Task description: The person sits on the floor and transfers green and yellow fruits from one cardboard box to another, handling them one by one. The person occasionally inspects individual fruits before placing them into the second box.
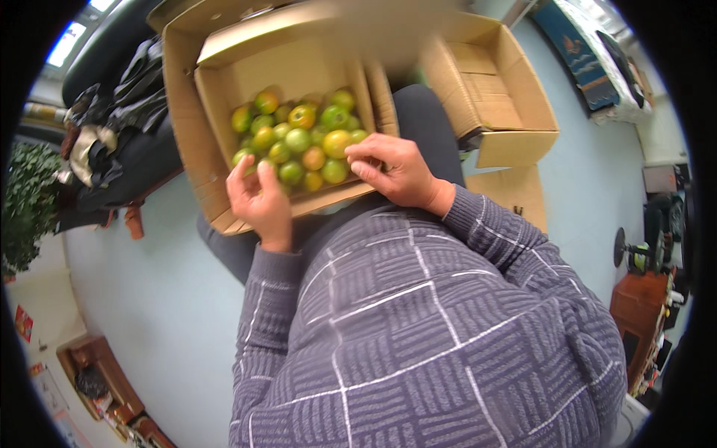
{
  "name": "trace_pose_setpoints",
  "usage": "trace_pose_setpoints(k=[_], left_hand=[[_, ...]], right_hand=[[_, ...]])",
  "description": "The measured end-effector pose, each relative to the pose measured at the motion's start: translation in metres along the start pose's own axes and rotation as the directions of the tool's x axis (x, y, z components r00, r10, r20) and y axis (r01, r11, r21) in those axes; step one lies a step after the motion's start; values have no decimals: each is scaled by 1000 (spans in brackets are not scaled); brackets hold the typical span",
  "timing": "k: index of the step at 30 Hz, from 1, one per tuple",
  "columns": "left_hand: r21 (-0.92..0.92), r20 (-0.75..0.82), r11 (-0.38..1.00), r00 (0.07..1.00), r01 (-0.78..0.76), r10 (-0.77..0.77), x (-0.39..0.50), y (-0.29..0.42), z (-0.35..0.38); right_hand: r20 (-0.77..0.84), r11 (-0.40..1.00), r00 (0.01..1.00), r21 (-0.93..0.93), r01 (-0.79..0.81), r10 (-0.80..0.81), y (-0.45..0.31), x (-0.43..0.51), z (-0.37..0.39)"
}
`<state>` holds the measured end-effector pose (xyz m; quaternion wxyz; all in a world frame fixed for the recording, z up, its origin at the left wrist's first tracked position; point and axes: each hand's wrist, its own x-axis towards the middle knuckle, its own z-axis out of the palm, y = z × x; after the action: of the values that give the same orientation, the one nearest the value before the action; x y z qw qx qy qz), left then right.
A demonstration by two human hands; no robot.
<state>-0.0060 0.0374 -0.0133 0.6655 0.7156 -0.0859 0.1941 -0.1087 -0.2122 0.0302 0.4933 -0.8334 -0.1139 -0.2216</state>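
Note:
A cardboard box (372,92) sits before me, its near edge at my lap. Many small tomatoes lie loose in it, mostly green, some turning yellow-orange; a green tomato (298,140) shows near the middle. My left hand (260,201) is over the box's near left corner. Its thumb and fingers are apart, and nothing shows between them. At the near right side, my right hand (395,168) has curled fingers, with the tips beside a yellow tomato (338,144); whether they touch it is unclear. I see nothing between its thumb and forefinger.
Another cardboard box (507,148) stands open on the right, with a flat cardboard piece (510,193) on the floor (162,291) near it. A dark sofa (140,148) with clothes and a leafy plant (28,207) are at the left. A brown blur hides the top middle.

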Motion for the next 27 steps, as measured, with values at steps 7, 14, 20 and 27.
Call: trace_pose_setpoints(k=[7,14,20,27], left_hand=[[-48,198,784,764,-619,614,-25,131,-26],[-666,-334,238,568,-707,752,-40,245,-20],[-728,-365,75,478,-681,799,-52,254,-5],[-754,-116,262,515,-603,850,-64,247,-37]], right_hand=[[-558,912,769,-51,-407,312,139,10,-177],[118,269,452,-921,-284,884,266,-33,-276],[64,179,338,-929,-323,939,245,-25,-256],[261,295,217,-945,-141,941,224,-16,-254]])
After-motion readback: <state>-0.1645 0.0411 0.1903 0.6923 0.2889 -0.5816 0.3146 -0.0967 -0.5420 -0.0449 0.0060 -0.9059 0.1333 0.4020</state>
